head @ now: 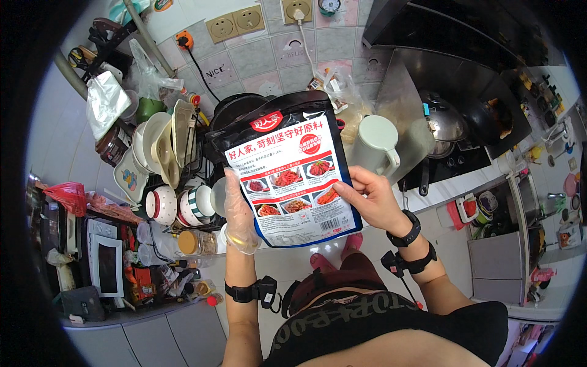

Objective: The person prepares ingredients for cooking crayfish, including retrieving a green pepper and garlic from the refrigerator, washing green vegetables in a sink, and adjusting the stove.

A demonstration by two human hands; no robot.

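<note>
A large food pouch point(289, 179), black at the top with a white printed panel and blue lower edge, is held up between both hands. The panel bears writing, dish pictures and a barcode. My left hand point(240, 215), in a clear plastic glove, grips the pouch's left side, its thumb along the edge. My right hand point(369, 197), without a glove, pinches the right edge, thumb on the printed face and fingers mostly behind. Behind the pouch, a dark pan point(238, 108) is partly hidden.
Left of the pouch stands a rack of bowls and plates point(160, 142), with a lidded jar point(197, 242) below it. A pale green jug point(378, 137) stands to the right, before a metal splash guard point(408, 133). Farther right, a lidded wok point(440, 119) sits on the stove.
</note>
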